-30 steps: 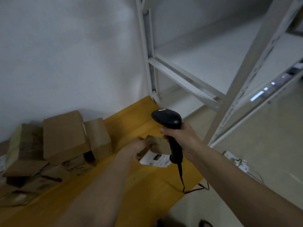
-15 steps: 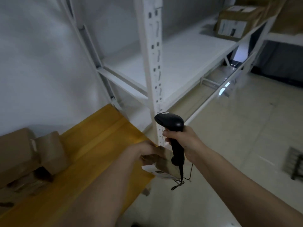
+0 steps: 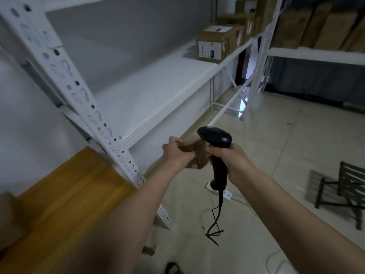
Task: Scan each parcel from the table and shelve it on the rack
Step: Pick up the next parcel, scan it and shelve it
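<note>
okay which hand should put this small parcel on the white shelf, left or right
Left, probably. The left hand already grips the small brown parcel and is on the side nearer the white shelf. The right hand is wrapped around the black scanner, so it isn't free.

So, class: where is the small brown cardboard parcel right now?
Head view, centre: the small brown cardboard parcel is gripped by the left hand, beside the black handheld scanner, before the white rack.
</note>
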A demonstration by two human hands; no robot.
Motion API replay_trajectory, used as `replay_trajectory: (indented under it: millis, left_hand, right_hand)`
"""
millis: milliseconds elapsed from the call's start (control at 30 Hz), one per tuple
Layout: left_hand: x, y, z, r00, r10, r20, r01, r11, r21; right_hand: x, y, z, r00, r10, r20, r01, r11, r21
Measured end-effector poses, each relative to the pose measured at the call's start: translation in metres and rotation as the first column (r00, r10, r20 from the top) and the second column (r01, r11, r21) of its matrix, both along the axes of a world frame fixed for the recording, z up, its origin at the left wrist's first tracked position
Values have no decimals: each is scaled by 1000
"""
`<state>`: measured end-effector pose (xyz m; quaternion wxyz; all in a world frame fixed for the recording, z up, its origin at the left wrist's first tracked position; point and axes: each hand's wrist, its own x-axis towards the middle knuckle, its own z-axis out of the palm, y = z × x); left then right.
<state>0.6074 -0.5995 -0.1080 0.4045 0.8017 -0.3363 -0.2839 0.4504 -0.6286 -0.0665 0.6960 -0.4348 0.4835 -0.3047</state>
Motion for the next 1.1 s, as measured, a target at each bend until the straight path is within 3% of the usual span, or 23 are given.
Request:
replay_trajectory:
  millis: [233, 433, 900, 1100]
  left_hand:
    - [4, -85, 39, 981, 72, 181, -15, 955, -298]
    - [31, -192, 66, 954, 189, 234, -77, 905, -419]
    - [95, -366, 65, 830, 426, 361, -299, 885, -358]
    - [92, -411, 55, 826, 426, 369, -324, 895, -306]
  right_hand:
    - [-3, -83, 27, 994, -49, 102, 59, 994, -93]
    - [16, -170, 54, 991, -44, 127, 62, 988, -144]
    - [89, -336, 64, 994, -27, 108, 35, 997, -71]
    - [101, -387, 58, 996, -8, 84, 11, 999, -42]
